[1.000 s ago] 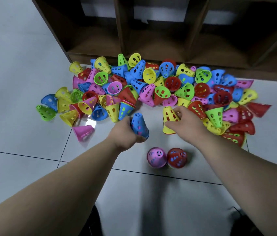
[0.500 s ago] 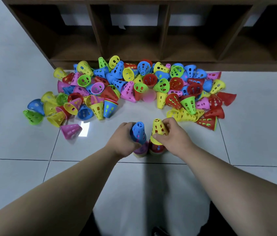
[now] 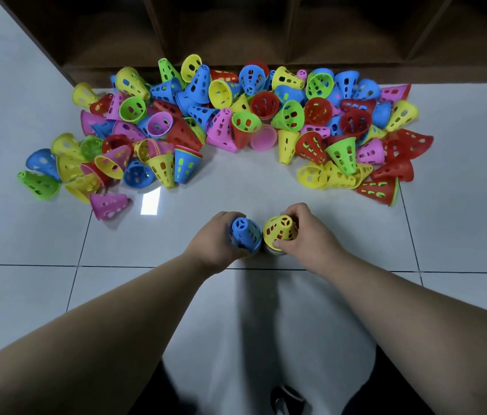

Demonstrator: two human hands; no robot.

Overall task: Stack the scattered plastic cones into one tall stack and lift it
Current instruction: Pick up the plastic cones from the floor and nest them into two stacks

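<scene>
A loose pile of cones (image 3: 288,115) is lying on the floor (image 3: 26,235) against the far shelf (image 3: 236,31). Nearer, we are gripping a blue cone (image 3: 246,233) in our left hand (image 3: 216,242) and a yellow cone (image 3: 279,232) just right of it in our right hand (image 3: 308,238), fingers curled.

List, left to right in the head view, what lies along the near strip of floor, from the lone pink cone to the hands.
pink cone lying on its side → left hand → blue cone → yellow cone → right hand
</scene>
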